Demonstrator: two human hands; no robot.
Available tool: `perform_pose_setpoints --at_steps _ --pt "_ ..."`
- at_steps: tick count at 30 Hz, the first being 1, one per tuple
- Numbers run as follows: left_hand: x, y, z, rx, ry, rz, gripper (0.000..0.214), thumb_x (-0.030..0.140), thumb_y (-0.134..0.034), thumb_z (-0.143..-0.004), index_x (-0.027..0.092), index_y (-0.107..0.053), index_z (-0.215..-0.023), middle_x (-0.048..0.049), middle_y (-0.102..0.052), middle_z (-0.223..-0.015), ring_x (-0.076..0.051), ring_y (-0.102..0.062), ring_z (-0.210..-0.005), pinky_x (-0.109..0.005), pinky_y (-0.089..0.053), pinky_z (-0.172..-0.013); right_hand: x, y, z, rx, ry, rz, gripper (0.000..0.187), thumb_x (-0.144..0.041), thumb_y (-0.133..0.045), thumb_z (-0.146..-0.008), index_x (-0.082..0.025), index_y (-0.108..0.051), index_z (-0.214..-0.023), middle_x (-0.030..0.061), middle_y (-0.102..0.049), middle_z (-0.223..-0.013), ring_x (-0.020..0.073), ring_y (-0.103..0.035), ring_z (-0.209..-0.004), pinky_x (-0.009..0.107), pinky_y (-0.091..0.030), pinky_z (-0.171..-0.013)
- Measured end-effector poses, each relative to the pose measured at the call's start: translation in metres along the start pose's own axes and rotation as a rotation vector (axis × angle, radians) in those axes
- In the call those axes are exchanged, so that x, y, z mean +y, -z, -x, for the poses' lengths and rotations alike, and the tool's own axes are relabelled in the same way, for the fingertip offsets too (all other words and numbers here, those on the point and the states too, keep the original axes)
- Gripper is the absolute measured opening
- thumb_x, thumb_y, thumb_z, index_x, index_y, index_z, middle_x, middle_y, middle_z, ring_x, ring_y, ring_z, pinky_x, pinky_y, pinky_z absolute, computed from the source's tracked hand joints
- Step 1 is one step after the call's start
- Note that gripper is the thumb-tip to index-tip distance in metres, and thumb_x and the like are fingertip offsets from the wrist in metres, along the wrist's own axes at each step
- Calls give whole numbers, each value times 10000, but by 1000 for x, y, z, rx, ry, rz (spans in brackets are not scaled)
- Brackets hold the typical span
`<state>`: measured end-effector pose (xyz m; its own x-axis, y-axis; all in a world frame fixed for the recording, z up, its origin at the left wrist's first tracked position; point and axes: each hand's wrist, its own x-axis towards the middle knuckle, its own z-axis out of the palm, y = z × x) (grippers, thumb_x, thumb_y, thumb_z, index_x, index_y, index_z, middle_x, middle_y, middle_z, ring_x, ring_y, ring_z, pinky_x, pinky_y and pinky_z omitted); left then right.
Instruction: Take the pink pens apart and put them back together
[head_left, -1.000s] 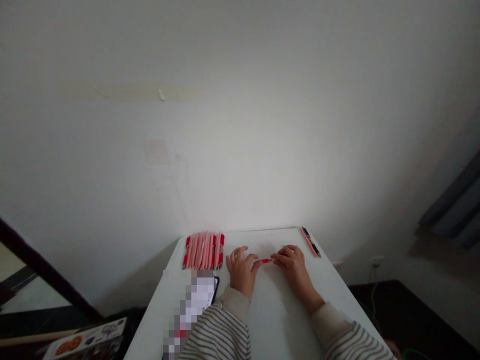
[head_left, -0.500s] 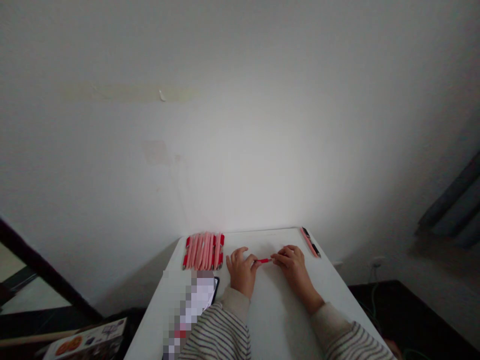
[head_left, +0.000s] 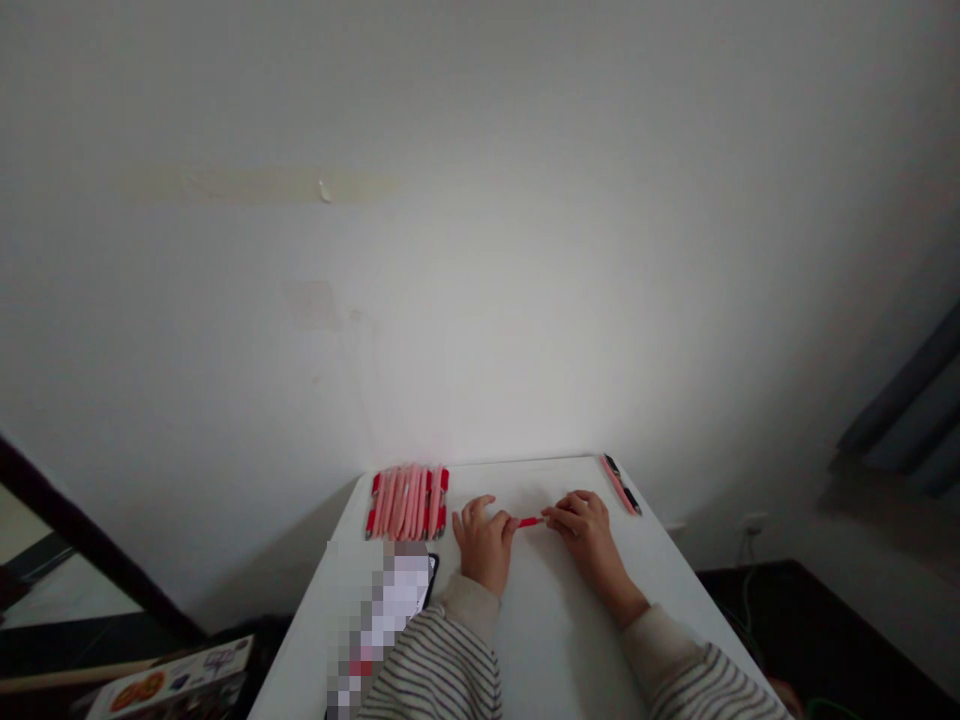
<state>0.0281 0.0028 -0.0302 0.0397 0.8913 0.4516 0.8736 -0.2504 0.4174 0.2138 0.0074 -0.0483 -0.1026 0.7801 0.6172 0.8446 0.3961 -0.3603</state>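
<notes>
Both my hands rest on a white table (head_left: 555, 640) and pinch the two ends of one small red pen (head_left: 530, 521). My left hand (head_left: 482, 545) holds its left end with thumb and forefinger, the other fingers spread. My right hand (head_left: 586, 535) grips the right end with curled fingers. A row of several pink and red pens (head_left: 406, 501) lies side by side at the table's far left, just beyond my left hand. One more pink pen with a black tip (head_left: 620, 484) lies alone at the far right edge.
A phone with a dark rim (head_left: 420, 580) lies on the table by my left sleeve. The table stands against a plain white wall (head_left: 450, 250). A printed box (head_left: 169, 685) sits on the floor at the lower left, and a dark curtain (head_left: 911, 410) hangs on the right.
</notes>
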Motion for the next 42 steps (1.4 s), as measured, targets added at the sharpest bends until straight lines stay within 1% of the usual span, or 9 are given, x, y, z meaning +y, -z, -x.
perform_pose_setpoints --at_steps 3,10,18,29,35,42 --pt "0 0 0 7 -1 9 209 346 -511 -859 265 -696 -805 -40 -562 -1178 -239 -433 -1153 -540 -273 -1028 0 -1 0 0 -12 1 235 -265 -644 -818 -406 -694 -1000 13 -646 -866 218 -485 -937 377 -380 -842" --pt "0 1 -2 29 12 13 156 307 -549 -836 262 -695 -806 -40 -565 -1164 -233 -448 -1118 -500 -308 -1002 3 -2 1 15 -30 1 183 -279 -616 -832 -371 -713 -957 25 -647 -888 226 -491 -954 393 -380 -862" --pt "-3 -2 -4 46 29 35 139 322 -572 -825 260 -696 -813 -43 -576 -1152 -231 -465 -1121 -486 -317 -997 5 -3 1 23 -46 -6 166 -291 -608 -835 -348 -721 -942 29 -655 -881 222 -495 -954 384 -387 -848" --pt "-5 -2 -4 77 44 28 163 311 -543 -843 262 -695 -815 -43 -578 -1145 -236 -459 -1125 -490 -309 -997 4 0 2 50 -80 -22 183 -273 -583 -842 -337 -725 -941 35 -661 -885 234 -496 -961 401 -383 -858" --pt "-8 -2 -5 129 29 15 163 292 -534 -844 246 -689 -822 -55 -583 -1117 -230 -475 -1098 -475 -332 -977 9 -4 2 64 -73 -14 189 -284 -567 -849 -344 -729 -924 43 -660 -871 238 -505 -932 393 -397 -813" --pt "-10 -1 -6 155 24 -16 179 309 -531 -844 237 -694 -818 -64 -592 -1091 -236 -488 -1073 -456 -359 -960 8 -2 1 68 -97 -16 189 -287 -560 -855 -323 -733 -923 54 -660 -880 242 -509 -931 392 -400 -810"
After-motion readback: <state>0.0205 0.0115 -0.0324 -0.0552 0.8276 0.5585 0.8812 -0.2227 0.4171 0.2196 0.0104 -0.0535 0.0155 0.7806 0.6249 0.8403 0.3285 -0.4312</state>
